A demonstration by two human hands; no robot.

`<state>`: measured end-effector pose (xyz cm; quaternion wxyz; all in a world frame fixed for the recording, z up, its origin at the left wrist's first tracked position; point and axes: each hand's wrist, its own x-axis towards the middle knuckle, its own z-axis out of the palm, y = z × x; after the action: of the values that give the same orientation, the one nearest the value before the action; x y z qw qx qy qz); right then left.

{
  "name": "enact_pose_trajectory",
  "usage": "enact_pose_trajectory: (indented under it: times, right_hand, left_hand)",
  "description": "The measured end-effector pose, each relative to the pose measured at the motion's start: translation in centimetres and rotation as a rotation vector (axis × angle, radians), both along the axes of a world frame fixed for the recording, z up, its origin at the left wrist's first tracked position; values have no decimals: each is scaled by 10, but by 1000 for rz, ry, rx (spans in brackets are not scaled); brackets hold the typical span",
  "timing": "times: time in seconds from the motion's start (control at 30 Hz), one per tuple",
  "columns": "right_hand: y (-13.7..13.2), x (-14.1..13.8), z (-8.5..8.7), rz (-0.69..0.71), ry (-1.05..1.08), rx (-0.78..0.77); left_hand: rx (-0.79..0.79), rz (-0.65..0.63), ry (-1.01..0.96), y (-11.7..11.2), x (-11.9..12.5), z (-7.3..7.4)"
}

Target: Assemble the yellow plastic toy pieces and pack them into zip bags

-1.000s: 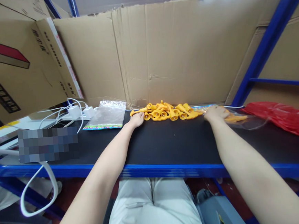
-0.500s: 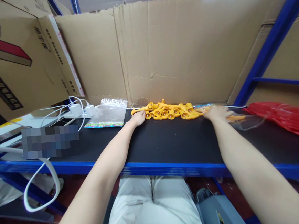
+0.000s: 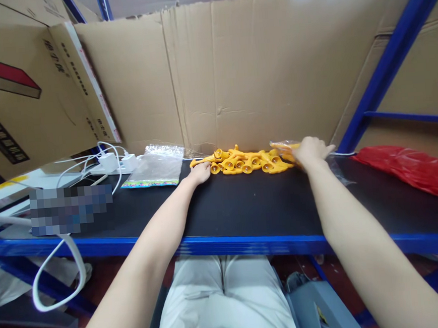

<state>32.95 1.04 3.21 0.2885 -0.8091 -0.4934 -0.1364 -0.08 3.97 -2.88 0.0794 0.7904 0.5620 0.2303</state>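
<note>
A pile of small yellow plastic pieces (image 3: 241,162) lies at the back of the black shelf top (image 3: 245,207), against the cardboard wall. My left hand (image 3: 200,172) rests at the pile's left end with its fingers curled against the nearest pieces; what they hold is hidden. My right hand (image 3: 312,150) is at the pile's right end, closed on a clear plastic bag (image 3: 283,146) that has a few yellow pieces in it. The bag is raised a little off the shelf and hangs over the pile's right edge.
A stack of empty clear bags (image 3: 156,166) lies left of the pile. Further left are white chargers and cables (image 3: 108,162). A red plastic bag (image 3: 412,169) lies at the right by a blue rack post (image 3: 382,70). Cardboard (image 3: 253,70) walls the back.
My right hand has drawn the clear bag left from its spot on the shelf and lifted it over the pile's right end. My left hand has stayed at the pile's left end.
</note>
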Motion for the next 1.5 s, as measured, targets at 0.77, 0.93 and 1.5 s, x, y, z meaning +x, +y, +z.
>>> enact_pose_trajectory:
  times: [0.77, 0.93, 1.5]
  right_hand:
    - [-1, -89, -27, 1003, -528, 348]
    - [6, -83, -31, 1014, -553, 394]
    - [-8, -76, -10, 683, -311, 352]
  left_hand:
    - [167, -418, -466, -13, 10, 10]
    - [249, -398, -482, -4, 9, 6]
    - [443, -73, -424, -27, 21, 28]
